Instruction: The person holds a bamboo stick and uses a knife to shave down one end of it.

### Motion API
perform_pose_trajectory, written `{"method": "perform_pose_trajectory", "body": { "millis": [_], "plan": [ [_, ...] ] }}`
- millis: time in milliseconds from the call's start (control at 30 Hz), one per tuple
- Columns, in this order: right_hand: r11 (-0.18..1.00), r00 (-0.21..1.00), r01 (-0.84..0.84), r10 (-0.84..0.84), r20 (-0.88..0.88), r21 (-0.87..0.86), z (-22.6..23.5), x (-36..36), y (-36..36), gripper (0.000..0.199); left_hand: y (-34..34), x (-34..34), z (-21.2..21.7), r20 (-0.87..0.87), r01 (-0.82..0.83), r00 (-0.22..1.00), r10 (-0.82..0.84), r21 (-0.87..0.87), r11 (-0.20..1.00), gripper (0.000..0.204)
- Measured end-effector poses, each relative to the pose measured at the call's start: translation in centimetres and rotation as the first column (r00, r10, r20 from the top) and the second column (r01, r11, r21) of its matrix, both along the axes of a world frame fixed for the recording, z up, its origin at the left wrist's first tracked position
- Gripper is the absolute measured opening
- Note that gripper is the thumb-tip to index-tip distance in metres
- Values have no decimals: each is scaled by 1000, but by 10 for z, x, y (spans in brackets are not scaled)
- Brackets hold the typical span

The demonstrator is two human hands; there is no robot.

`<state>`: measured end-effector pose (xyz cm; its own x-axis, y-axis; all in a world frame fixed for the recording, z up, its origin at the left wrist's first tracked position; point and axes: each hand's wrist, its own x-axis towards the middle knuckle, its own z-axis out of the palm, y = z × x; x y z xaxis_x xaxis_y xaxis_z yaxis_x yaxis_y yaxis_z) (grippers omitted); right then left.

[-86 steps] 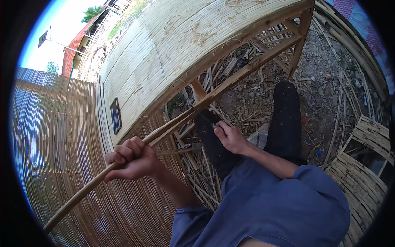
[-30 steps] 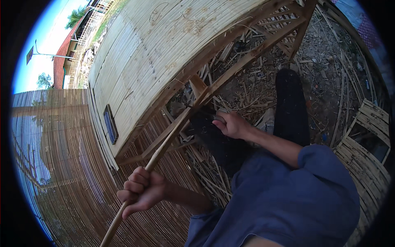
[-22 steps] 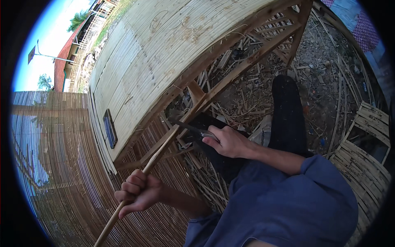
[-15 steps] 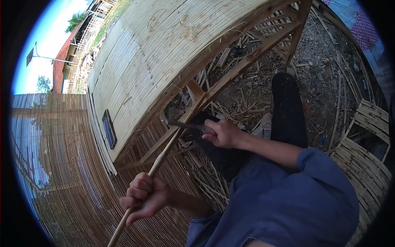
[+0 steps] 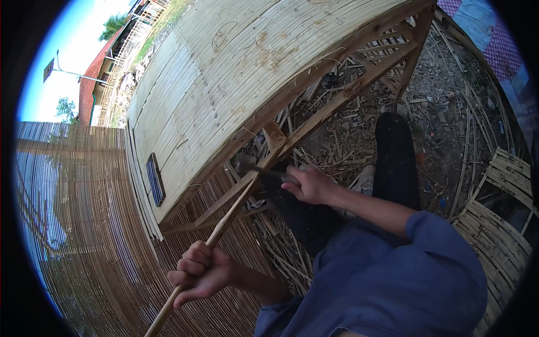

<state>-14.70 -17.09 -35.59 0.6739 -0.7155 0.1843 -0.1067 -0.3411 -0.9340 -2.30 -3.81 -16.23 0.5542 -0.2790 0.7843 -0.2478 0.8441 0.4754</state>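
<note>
A long pale stick [image 5: 229,218], which looks like bamboo or wood, slants up from the lower left, and my left hand [image 5: 201,273] is wrapped round its lower part. Its far end tapers near the table's lower wooden rail. My right hand [image 5: 310,184] grips a dark-bladed knife [image 5: 269,173] by the handle. The blade, slightly blurred, lies across the stick's far end; whether it touches the stick I cannot tell. Both hands are in front of the near edge of a slatted bamboo table [image 5: 213,84].
A small dark panel [image 5: 155,178] lies on the table's left corner, and curled shavings [image 5: 272,59] lie farther back. Wooden rails [image 5: 337,106] run below the tabletop. Bamboo offcuts litter the ground by my legs. A bamboo screen [image 5: 73,213] stands left, a slatted bamboo piece [image 5: 491,224] right.
The view has shifted a little, so the table sits slightly farther right and lower. The knife has moved slightly to the right at the stick's far end. Both hands keep their grips.
</note>
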Motion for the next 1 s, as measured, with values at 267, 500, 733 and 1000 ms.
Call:
{"method": "perform_pose_trajectory", "body": {
  "millis": [267, 500, 733, 1000],
  "plan": [
    [997, 951, -45, 60, -304, 56, 55, -28, -2, 43, 5, 20, -2, -8, -72, 997, 72, 20, 997, 54],
    [988, 995, -92, 87, -49, -123, 0, -15, 3, 44, 11, 11, -4, 21, 12, 1000, -13, 9, 1000, 54],
    [967, 939, 2, 87, -334, 256, 36, -24, -16, 48, 11, 31, 0, -19, -12, 1000, 12, 1, 1000, 53],
    [940, 969, 114, -33, -247, 322, -25, -64, 28, 43, -5, 36, 4, -39, 215, 976, -215, -2, 977, 52]
  ]
}}
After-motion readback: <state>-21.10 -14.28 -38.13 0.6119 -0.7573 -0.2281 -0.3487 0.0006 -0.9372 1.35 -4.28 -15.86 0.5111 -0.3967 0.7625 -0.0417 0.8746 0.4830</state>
